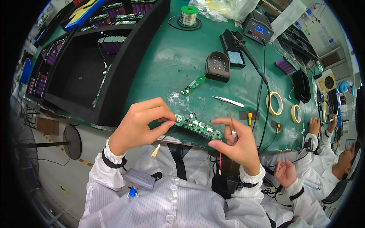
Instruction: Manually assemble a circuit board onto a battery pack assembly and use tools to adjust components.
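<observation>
Head view, from where I stand: the left hand (142,118) pinches the left end of a long, narrow green circuit board (201,127) between thumb and forefinger, above the near edge of a green-topped workbench (163,68). Around the board's other end, the right hand (240,141) curls with thumb and forefinger parted (whether they press on it, I cannot tell). A slim white-bodied piece (234,134) lies against its bent fingers. Below the left hand dangles a cream-coloured connector (156,150); a thin red wire (220,161) hangs under the right.

Beyond the board, a shorter green circuit board (193,85) lies near silver pointed tweezers (228,101) and a black open-topped container (216,74). Farther back stand a soldering iron with a dark handle (249,57) and a green-topped spool of silvery wire (189,17). Another person in white (319,171) is at the right.
</observation>
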`<move>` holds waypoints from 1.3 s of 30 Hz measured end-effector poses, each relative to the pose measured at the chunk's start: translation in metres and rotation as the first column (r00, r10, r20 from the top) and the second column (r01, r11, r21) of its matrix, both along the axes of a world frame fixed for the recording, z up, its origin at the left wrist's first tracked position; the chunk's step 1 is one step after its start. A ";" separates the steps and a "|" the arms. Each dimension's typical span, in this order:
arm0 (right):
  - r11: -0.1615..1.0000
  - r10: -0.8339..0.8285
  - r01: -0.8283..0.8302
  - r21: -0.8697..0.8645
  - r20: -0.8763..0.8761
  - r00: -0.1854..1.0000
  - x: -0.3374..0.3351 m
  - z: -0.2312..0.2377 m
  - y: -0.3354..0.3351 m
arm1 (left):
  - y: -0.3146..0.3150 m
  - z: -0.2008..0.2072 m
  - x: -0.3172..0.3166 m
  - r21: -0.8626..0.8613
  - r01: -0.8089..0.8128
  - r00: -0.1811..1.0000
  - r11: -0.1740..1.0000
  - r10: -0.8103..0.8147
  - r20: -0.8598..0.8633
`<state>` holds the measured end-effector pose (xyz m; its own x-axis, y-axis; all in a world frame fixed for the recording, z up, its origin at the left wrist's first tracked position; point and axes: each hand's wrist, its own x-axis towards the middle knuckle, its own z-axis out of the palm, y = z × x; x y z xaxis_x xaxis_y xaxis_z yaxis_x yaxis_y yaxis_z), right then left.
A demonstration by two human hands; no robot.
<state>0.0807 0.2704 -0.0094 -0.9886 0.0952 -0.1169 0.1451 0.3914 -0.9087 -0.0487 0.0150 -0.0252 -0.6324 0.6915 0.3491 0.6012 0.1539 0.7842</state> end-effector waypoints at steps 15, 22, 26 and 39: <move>0.974 -0.124 0.168 0.155 -0.258 0.958 0.009 -0.025 -0.017 | 0.003 -0.004 0.003 -0.056 -0.039 0.978 0.998 0.027 -0.209; 0.964 -0.169 0.214 0.158 -0.259 0.951 0.011 -0.029 -0.022 | 0.007 -0.009 0.010 -0.005 -0.087 0.976 0.996 0.084 -0.201; 0.961 -0.183 0.229 0.157 -0.264 0.947 0.012 -0.029 -0.022 | 0.006 -0.007 0.010 -0.018 -0.108 0.987 0.994 0.105 -0.121; 0.970 -0.176 0.213 0.118 -0.265 0.948 0.012 -0.031 -0.022 | -0.002 -0.007 0.004 0.024 -0.038 0.982 0.999 0.042 -0.184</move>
<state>0.0925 0.2487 -0.0407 -0.9445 0.2862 0.1612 0.0067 0.5074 -0.8617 -0.0452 0.0131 -0.0324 -0.5831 0.6583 0.4760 0.7292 0.1658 0.6639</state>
